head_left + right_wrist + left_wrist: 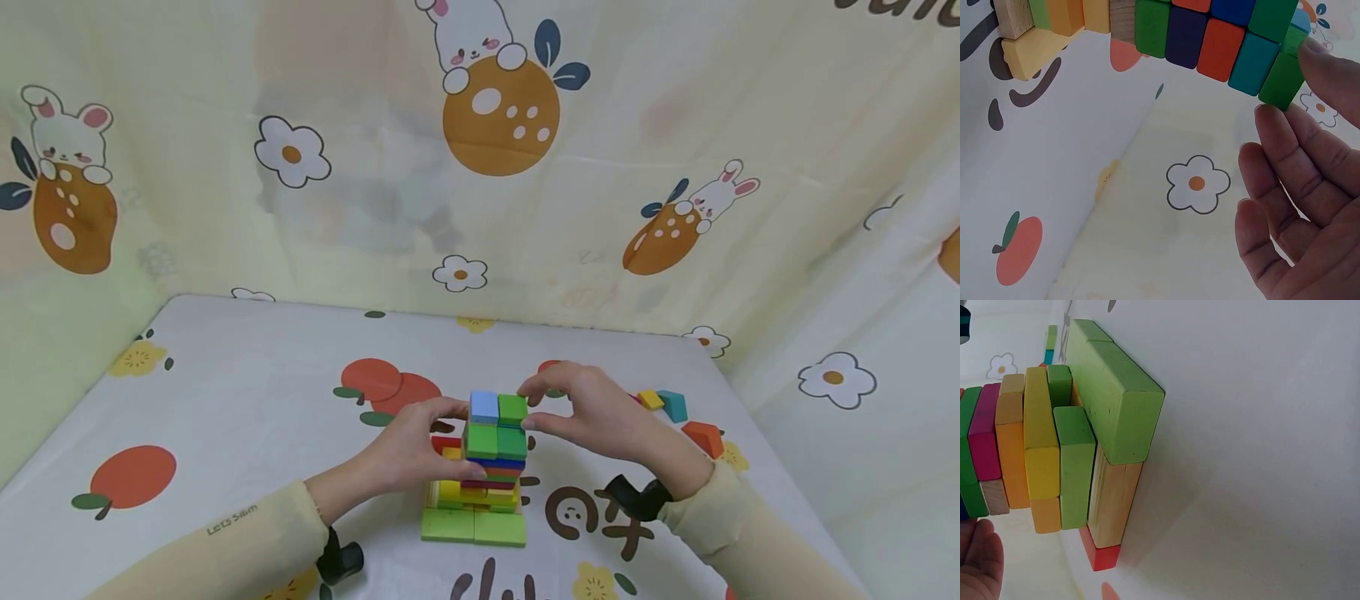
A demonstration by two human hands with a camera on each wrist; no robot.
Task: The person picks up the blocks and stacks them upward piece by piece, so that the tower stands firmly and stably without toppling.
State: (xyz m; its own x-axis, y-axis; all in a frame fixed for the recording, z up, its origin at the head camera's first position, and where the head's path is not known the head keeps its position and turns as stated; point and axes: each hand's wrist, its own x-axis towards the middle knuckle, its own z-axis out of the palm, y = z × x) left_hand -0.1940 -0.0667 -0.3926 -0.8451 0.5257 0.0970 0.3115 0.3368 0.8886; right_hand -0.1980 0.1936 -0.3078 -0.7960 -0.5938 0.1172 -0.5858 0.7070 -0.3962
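A tower of coloured wooden blocks (482, 440) stands on light green base blocks (447, 525) at the front middle of the table. On its top layer a light blue block (483, 407) sits beside a green block (512, 409). My right hand (600, 412) pinches that green block between thumb and index finger at its right side; its other fingers curve loosely below in the right wrist view. Against the tower's left side rests my left hand (408, 446), thumb across the front, index fingertip by the light blue block. The left wrist view shows relaxed fingertips (988, 550) beside the stack.
Several loose blocks lie behind my right forearm, among them a teal block (673, 406), a yellow block (650, 400) and an orange-red block (703, 438). A printed white cloth (247, 383) covers the table, and a patterned curtain (360, 225) hangs behind.
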